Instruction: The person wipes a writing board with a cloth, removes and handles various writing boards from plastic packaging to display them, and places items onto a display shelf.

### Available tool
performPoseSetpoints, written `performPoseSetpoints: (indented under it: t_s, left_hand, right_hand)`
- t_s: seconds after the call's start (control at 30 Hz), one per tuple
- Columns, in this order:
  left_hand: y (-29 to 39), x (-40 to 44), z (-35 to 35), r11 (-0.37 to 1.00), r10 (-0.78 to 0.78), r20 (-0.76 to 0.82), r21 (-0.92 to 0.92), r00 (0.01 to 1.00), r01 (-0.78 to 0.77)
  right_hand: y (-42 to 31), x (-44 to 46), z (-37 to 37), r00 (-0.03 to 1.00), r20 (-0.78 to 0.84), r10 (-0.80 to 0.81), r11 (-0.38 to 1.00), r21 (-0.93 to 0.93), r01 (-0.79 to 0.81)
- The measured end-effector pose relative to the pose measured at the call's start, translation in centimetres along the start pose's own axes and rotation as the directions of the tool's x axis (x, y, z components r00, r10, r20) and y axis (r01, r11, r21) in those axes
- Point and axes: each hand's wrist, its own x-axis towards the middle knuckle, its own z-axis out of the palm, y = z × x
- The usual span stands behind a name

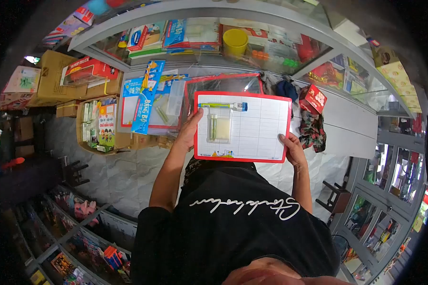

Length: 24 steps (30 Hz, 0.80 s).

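Note:
Between my two hands is a white board (pixel 259 128) with a red frame and a printed grid. My left hand (pixel 190 133) grips its left edge, and my right hand (pixel 294 149) holds the lower right edge with the thumb on top. A marker pen (pixel 221 106) with a blue cap lies across the board's upper part. Below it sits a small clear pack (pixel 219 128) holding green sticks and a pale block. Just beyond, on the counter, are another red-framed board (pixel 223 84) in clear plastic and a packaged board with a blue card header (pixel 145 102).
A glass display case (pixel 199 52) with books and a yellow tub (pixel 235 42) runs along the back. An open carton (pixel 99 126) of booklets stands at left. A red box (pixel 312 99) and camouflage cloth (pixel 313 133) lie at right. Dark stools (pixel 335 195) stand on the floor.

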Motion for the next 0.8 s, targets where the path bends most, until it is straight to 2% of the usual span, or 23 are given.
performPoseSetpoints:
  t_s: [0.03, 0.1, 0.17, 0.3, 0.37, 0.43, 0.47, 0.63, 0.7, 0.8]
  left_hand:
    - [0.6, -0.6, 1.2, 1.0, -0.005, 0.006, 0.011, 1.0, 0.005]
    - [1.4, -1.0, 2.9, 0.996, 0.083, 0.067, 0.031, 0.994, -0.085]
    - [1.4, -0.7, 3.6, 0.994, 0.059, 0.071, 0.086, 0.996, -0.065]
    - [-0.6, -0.4, 5.7, 0.988, -0.059, 0.08, 0.145, 0.995, 0.046]
    - [-2.1, -0.7, 6.5, 0.979, -0.169, 0.213, 0.148, 0.962, 0.139]
    - [-3.5, -0.7, 6.0, 0.951, -0.275, 0.241, 0.212, 0.931, 0.226]
    - [-3.6, -1.2, 6.2, 0.953, -0.287, 0.254, 0.177, 0.924, 0.247]
    - [-1.7, -1.6, 4.6, 0.954, -0.284, 0.291, 0.178, 0.913, 0.241]
    - [-0.6, -1.1, 3.9, 0.946, -0.289, 0.317, 0.238, 0.903, 0.219]
    - [0.9, -0.1, 3.5, 0.941, -0.281, 0.334, 0.282, 0.9, 0.189]
  right_hand:
    - [0.0, 0.1, -0.2, 1.0, -0.006, -0.006, 1.0, 0.01, 0.006]
    - [0.2, 0.6, -0.3, 0.993, -0.107, -0.043, 0.982, 0.177, 0.061]
    - [0.3, 0.4, -0.8, 0.994, -0.099, -0.044, 0.979, 0.196, 0.062]
    - [1.1, -1.4, -2.9, 0.946, -0.301, -0.119, 0.98, 0.12, 0.161]
    - [1.7, -2.4, -3.9, 0.911, -0.376, -0.171, 0.975, 0.072, 0.213]
    - [1.6, -3.7, -3.5, 0.891, -0.406, -0.202, 0.96, 0.097, 0.262]
    - [1.9, -4.1, -3.3, 0.87, -0.455, -0.191, 0.954, 0.123, 0.274]
    - [2.3, -5.4, -0.5, 0.837, -0.508, -0.205, 0.956, 0.079, 0.283]
    - [2.5, -5.1, -0.1, 0.81, -0.502, -0.303, 0.905, 0.114, 0.41]
    - [2.4, -5.4, 0.7, 0.748, -0.555, -0.365, 0.896, 0.01, 0.445]
